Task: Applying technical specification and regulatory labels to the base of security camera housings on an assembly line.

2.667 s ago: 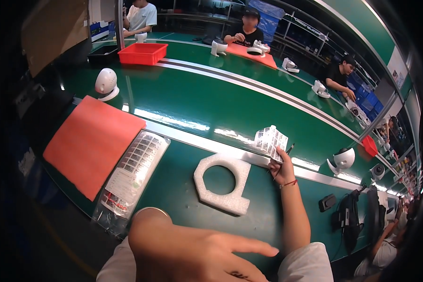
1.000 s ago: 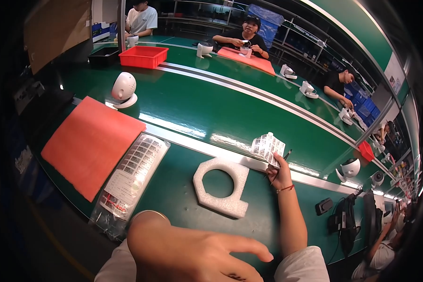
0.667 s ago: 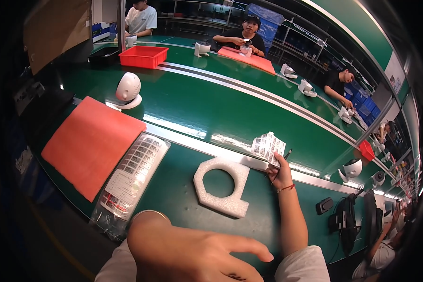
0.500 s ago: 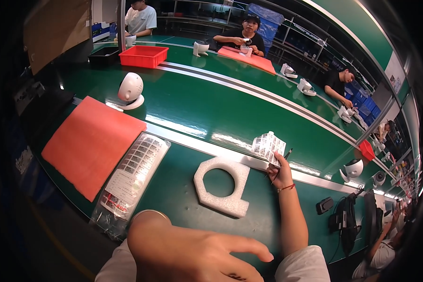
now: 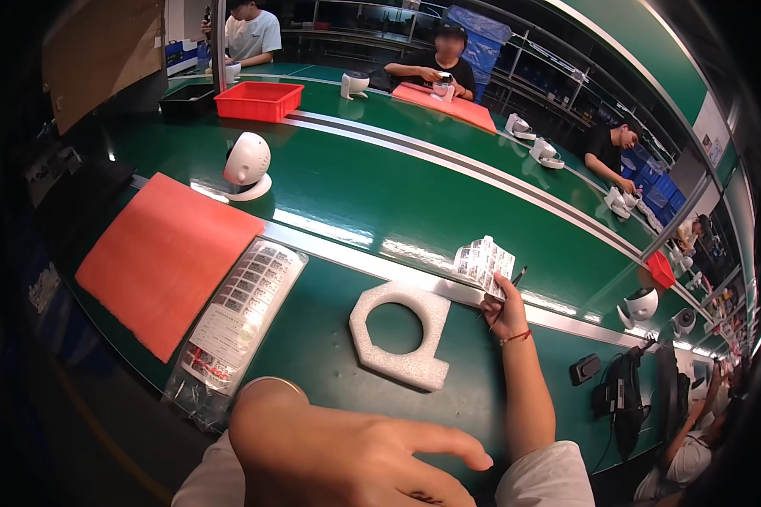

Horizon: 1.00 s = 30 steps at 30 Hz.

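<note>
My right hand (image 5: 506,314) is closed on a creased sheet of small printed labels (image 5: 484,264), held up over the metal rail. A thin dark pointed tool (image 5: 522,275) also sticks out of its fingers; its exact kind is unclear. Large in the foreground, my left hand (image 5: 364,452) shows its back, with the index finger stretched out and apart from the others. Nothing shows in it, though the lower edge cuts off some fingers. Between the hands and the rail, a white foam block (image 5: 438,342) with a round hole lies flat on the green table.
Left lie an orange foam mat (image 5: 169,253) and a bagged stack of label sheets (image 5: 249,291). White cameras (image 5: 248,160) stand on the green belt (image 5: 347,186) beyond the rail. A red bin (image 5: 258,101) is farther back. Black devices and cables (image 5: 621,393) lie right. Several people work opposite.
The white cameras on the near belt have shifted slightly right; those along the far side have shifted slightly left. Both my hands and the label sheet have hardly moved.
</note>
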{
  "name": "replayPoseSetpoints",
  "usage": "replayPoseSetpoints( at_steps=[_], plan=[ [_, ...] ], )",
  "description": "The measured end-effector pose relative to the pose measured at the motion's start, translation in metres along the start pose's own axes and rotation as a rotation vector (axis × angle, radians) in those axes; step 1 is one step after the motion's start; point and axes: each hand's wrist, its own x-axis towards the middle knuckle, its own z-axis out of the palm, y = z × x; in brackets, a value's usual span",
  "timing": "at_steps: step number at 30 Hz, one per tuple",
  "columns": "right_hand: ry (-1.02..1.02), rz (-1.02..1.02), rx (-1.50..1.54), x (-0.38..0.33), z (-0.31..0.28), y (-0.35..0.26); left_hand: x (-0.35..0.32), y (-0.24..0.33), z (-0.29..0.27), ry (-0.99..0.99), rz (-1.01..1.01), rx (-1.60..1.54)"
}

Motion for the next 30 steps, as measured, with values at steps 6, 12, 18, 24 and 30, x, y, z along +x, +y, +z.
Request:
replayPoseSetpoints(
  at_steps=[6, 12, 18, 24, 30],
  plan=[
    [0.010, -0.001, -0.003, 0.000, 0.000, 0.000, -0.001, -0.002, -0.003, -0.053, 0.021, 0.028],
    [0.006, 0.000, -0.005, 0.001, 0.000, 0.000, -0.003, -0.002, 0.001, -0.022, 0.017, 0.027],
    [0.004, -0.008, 0.003, 0.002, -0.002, 0.001, 0.007, 0.003, -0.007, -0.115, -0.090, -0.054],
    [0.000, -0.010, -0.001, 0.000, 0.000, 0.000, 0.015, -0.004, -0.024, -0.164, -0.145, -0.202],
    [0.019, -0.003, -0.014, 0.001, 0.000, 0.000, 0.006, -0.018, -0.013, -0.057, -0.065, -0.081]
  ],
)
